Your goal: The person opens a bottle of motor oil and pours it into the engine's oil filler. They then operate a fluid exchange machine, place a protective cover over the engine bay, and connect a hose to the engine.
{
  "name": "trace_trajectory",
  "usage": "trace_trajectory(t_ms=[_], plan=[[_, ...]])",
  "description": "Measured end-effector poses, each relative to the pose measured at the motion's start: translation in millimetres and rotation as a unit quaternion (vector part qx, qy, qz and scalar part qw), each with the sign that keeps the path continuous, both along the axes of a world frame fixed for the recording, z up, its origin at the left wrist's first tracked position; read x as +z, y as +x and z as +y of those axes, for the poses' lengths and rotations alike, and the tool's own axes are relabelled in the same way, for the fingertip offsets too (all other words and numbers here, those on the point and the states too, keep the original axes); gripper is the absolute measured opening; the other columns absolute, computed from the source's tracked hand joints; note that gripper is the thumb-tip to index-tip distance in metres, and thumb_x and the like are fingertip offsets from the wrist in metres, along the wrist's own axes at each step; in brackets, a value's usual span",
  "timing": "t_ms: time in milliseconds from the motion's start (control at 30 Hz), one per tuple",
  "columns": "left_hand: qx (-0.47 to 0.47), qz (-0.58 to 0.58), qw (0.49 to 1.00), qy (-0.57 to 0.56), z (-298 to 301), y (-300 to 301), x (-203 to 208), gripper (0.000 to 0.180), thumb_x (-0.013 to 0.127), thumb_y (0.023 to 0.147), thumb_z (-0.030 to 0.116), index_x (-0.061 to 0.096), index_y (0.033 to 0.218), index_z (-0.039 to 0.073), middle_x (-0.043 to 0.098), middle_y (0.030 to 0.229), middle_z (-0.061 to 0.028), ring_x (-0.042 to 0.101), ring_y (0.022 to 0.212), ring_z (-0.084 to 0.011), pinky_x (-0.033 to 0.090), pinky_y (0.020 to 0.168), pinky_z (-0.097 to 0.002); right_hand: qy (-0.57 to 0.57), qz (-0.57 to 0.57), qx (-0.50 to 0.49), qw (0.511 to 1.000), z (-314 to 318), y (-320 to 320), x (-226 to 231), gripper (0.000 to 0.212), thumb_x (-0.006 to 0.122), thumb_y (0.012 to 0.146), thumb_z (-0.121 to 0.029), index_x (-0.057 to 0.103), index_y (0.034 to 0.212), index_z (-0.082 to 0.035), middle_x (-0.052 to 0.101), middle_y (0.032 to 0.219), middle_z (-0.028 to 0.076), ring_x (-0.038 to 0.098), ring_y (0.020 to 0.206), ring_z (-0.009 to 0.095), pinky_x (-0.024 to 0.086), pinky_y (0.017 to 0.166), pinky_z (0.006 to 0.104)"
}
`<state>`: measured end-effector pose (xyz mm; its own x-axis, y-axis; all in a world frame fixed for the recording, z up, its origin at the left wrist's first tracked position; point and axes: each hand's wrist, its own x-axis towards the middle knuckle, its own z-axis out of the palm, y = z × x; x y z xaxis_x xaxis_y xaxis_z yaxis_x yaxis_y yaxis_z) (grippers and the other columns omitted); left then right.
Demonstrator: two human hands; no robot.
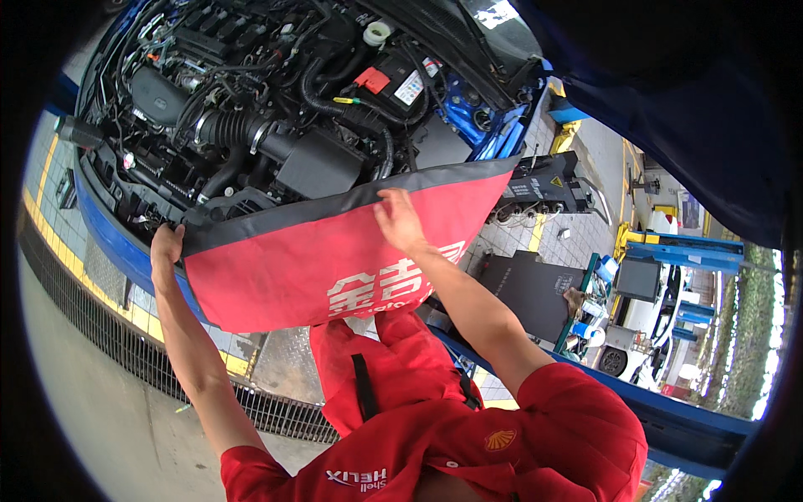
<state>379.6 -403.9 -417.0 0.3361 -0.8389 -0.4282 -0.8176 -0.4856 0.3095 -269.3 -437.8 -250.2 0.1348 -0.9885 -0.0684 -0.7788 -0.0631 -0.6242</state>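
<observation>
Workshop floor (pixel 100 410) at lower left, blue car (pixel 125 258) at upper left

Across the center of the frame, red cover (pixel 318 259) with black border (pixel 309 209), spread along the near edge of the open engine bay (pixel 322 163). At left of the frame, left hand (pixel 167 244), grasping the left end of the border. Right hand (pixel 401 222) nearer to the center, laid at the border, with fingers extended, not clenched.
</observation>
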Motion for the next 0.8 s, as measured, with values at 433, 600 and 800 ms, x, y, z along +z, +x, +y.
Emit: trace_trajectory(t_ms=[433, 600, 800], plan=[[0.002, 0.093, 0.935, -0.343, 21, -372, 187, 0.041, 0.078, 0.108, 0.023, 0.068, 0.145, 0.008, 0.068, 0.146, -0.0168, 0.07, 0.132, -0.0411, 0.062, 0.105, -0.0509, 0.094, -0.138, -0.447, 0.879, -165, -382, 39, 0.055, 0.075, 0.11, -0.047, 0.072, 0.123, 0.006, 0.074, 0.099, 0.013, 0.076, 0.075, 0.025, 0.064, 0.058, 0.0387], [-0.072, 0.215, 0.931, -0.286, -10, -548, 205, 0.043, 0.079, 0.107, 0.03, 0.071, 0.144, 0.01, 0.068, 0.15, -0.0124, 0.072, 0.132, -0.0363, 0.065, 0.105, -0.0483, 0.115, -0.172, -0.485, 0.85, -234, -474, 13, 0.059, 0.079, 0.106, -0.052, 0.071, 0.131, 0.0, 0.072, 0.106, 0.018, 0.076, 0.074, 0.033, 0.066, 0.063, 0.0474], [-0.105, 0.282, 0.9, -0.314, -93, -682, 196, 0.046, 0.081, 0.105, 0.029, 0.07, 0.146, 0.011, 0.067, 0.149, -0.0108, 0.077, 0.12, -0.0349, 0.066, 0.1, -0.0474, 0.229, -0.161, -0.461, 0.842, -294, -506, -39, 0.061, 0.072, 0.109, -0.059, 0.064, 0.124, 0.0, 0.072, 0.084, 0.018, 0.075, 0.074, 0.033, 0.068, 0.07, 0.051]])
